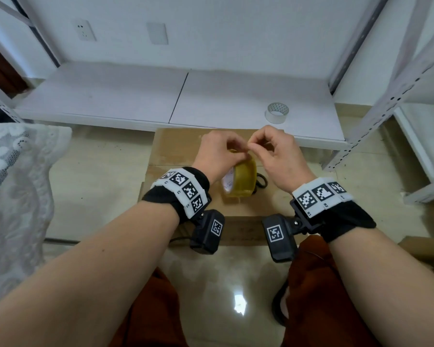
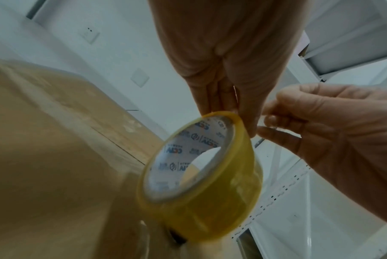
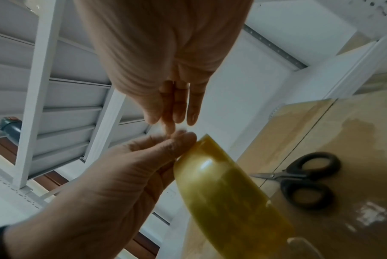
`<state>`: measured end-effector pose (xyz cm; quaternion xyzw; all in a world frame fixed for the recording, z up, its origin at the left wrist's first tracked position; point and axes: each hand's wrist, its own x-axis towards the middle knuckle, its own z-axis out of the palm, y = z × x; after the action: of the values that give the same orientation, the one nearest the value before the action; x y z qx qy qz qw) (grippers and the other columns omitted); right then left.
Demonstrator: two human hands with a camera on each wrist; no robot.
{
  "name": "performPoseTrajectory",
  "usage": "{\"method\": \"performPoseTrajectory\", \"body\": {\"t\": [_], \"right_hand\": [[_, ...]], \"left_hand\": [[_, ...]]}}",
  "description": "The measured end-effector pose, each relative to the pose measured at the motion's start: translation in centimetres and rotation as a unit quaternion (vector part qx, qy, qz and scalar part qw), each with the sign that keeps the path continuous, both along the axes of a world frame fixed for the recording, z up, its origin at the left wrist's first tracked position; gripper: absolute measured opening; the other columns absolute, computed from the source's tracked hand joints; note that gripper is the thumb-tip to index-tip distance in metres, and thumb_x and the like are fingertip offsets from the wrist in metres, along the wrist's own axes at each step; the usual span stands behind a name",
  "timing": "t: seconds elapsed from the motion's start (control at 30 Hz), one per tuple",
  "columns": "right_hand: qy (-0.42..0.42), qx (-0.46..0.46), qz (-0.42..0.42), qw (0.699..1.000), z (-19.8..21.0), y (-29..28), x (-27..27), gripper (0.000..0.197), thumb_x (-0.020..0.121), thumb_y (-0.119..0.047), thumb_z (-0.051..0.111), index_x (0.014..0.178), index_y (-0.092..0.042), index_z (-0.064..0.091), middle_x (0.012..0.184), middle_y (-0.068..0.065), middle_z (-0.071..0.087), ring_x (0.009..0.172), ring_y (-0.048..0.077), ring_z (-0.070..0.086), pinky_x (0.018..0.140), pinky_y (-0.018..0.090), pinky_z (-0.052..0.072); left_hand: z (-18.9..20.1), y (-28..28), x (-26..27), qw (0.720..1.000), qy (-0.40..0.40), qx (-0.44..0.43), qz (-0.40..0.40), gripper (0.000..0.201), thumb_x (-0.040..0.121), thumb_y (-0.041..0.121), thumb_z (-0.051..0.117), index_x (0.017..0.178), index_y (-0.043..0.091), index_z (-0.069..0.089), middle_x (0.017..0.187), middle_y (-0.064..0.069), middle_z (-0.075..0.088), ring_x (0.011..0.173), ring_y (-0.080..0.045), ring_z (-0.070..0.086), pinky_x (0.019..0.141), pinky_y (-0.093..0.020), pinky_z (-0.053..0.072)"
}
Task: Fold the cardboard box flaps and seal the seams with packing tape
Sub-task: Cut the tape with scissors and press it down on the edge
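Observation:
A brown cardboard box lies on the floor in front of me with its top flaps folded shut. A yellow packing tape roll stands on edge on top of it. My left hand grips the roll at its upper rim; the left wrist view shows those fingers on the roll. My right hand meets it there, thumb and forefinger pinching the tape end at the roll's top. Black-handled scissors lie on the box just behind the roll.
A second, clear tape roll stands on the low white shelf board beyond the box. A white metal rack rises at the right. White lace fabric covers the left. My knees are near the box's front edge.

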<state>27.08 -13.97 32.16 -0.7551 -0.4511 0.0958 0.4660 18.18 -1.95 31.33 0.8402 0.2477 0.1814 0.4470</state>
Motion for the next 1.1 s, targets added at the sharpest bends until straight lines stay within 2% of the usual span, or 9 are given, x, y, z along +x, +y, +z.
{"method": "performPoseTrajectory", "body": {"t": [0.1,0.3,0.47,0.53,0.63,0.77,0.9,1.0,1.1], "right_hand": [[-0.038,-0.004,0.000,0.999,-0.2,-1.3,0.8,0.004,0.089,-0.007,0.060,0.086,-0.009,0.061,0.081,-0.004,0.058,0.080,0.015,0.055,0.074,0.025,0.046],[-0.030,0.025,-0.018,0.999,-0.2,-3.2,3.1,0.005,0.084,-0.007,0.067,0.086,-0.010,0.070,0.101,0.000,0.059,0.097,0.016,0.057,0.089,0.039,0.050],[0.029,0.039,-0.046,0.998,0.3,-4.2,4.5,0.061,0.087,-0.002,0.060,0.137,-0.034,0.045,0.145,-0.014,0.022,0.132,-0.001,0.031,0.109,0.023,0.032],[0.105,0.103,-0.112,0.983,0.6,-4.7,5.7,0.056,0.091,-0.008,0.057,0.138,-0.034,0.039,0.141,-0.009,0.034,0.121,-0.002,0.043,0.100,0.020,0.042],[0.200,0.087,-0.192,0.957,0.1,-5.2,7.4,0.027,0.094,-0.028,0.056,0.118,-0.016,0.054,0.116,0.002,0.060,0.101,0.015,0.061,0.093,0.039,0.052],[0.320,-0.103,-0.065,0.940,-1.6,-5.7,8.0,0.064,0.079,-0.067,0.056,0.107,-0.010,0.066,0.108,0.010,0.069,0.098,0.023,0.065,0.097,0.043,0.048],[0.433,-0.074,0.033,0.898,-0.9,-5.6,9.4,0.056,0.076,-0.043,0.066,0.112,0.000,0.064,0.100,0.023,0.070,0.093,0.034,0.068,0.087,0.045,0.054],[0.461,-0.062,0.040,0.884,-1.1,-5.1,11.0,0.042,0.081,-0.034,0.064,0.104,0.001,0.064,0.087,0.025,0.067,0.071,0.029,0.067,0.067,0.035,0.057],[0.486,-0.058,0.024,0.872,-2.4,-4.4,12.5,0.041,0.083,-0.040,0.066,0.096,-0.001,0.068,0.073,0.019,0.060,0.063,0.028,0.056,0.067,0.037,0.048]], "left_hand": [[-0.1,-1.3,1.2,0.999,-0.004,-0.025,-0.033,0.037,0.075,0.006,0.077,0.106,0.019,0.060,0.077,0.003,0.071,0.073,-0.005,0.067,0.074,-0.016,0.055],[-0.6,-2.8,4.4,0.999,0.016,-0.026,-0.021,0.005,0.083,0.015,0.071,0.087,0.018,0.073,0.079,0.009,0.066,0.075,-0.001,0.060,0.067,-0.007,0.046],[-1.0,-3.6,6.4,0.997,0.017,-0.073,-0.035,0.016,0.085,0.020,0.071,0.071,0.026,0.067,0.079,0.007,0.069,0.082,-0.012,0.065,0.080,-0.025,0.054],[-1.1,-3.6,7.2,0.993,0.010,-0.113,-0.022,0.016,0.084,0.021,0.072,0.070,0.026,0.068,0.079,0.005,0.070,0.082,-0.014,0.066,0.083,-0.029,0.055],[-1.2,-2.9,8.4,0.984,-0.004,-0.178,0.018,0.014,0.084,0.018,0.072,0.071,0.021,0.070,0.083,-0.002,0.072,0.083,-0.017,0.067,0.088,-0.036,0.056],[-0.7,-2.5,10.6,0.965,-0.007,-0.261,0.009,0.018,0.091,0.017,0.065,0.073,0.013,0.066,0.068,0.001,0.068,0.065,-0.009,0.064,0.070,-0.022,0.056],[-1.2,-1.6,13.5,0.941,0.033,-0.334,0.039,0.026,0.098,0.027,0.054,0.089,0.007,0.068,0.063,0.004,0.064,0.049,-0.002,0.060,0.057,-0.020,0.054],[-2.0,-0.7,15.3,0.917,0.043,-0.395,0.037,0.032,0.097,0.031,0.055,0.101,0.001,0.066,0.083,-0.006,0.070,0.065,-0.011,0.068,0.067,-0.028,0.058],[-2.9,0.7,17.2,0.925,0.071,-0.373,-0.018,0.022,0.084,0.019,0.073,0.096,0.001,0.068,0.100,-0.016,0.070,0.081,-0.017,0.067,0.069,-0.023,0.057]]}}
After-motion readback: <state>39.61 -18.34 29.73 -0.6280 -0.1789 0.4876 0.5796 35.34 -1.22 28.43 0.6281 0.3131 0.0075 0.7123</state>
